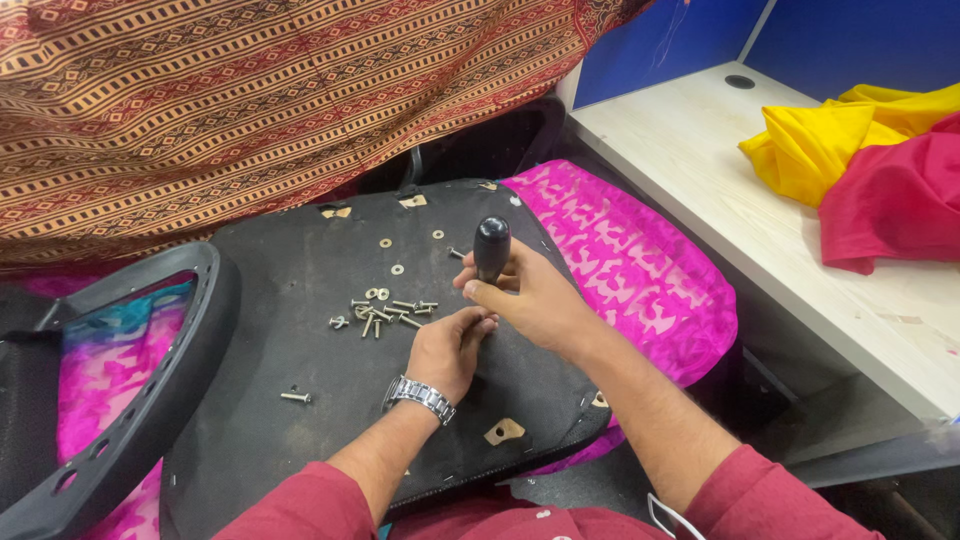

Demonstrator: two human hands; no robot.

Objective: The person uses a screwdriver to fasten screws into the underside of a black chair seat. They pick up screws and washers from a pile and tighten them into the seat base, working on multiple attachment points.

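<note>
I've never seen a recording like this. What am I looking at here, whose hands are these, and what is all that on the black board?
There is no machine: a person wears a camera on the head, so the one picture looks down at their own two bare hands. The right hand is closed around a black tool handle, held upright. The left hand, with a metal wristwatch, has its fingers curled beside the right hand; whether they pinch something cannot be told. Under both lies a black padded panel. Scattered on it are small metal screws and washers, with one lone screw nearer the person. At left is a black ring-shaped frame. At right, yellow and red cloths lie on a pale desk.
</note>
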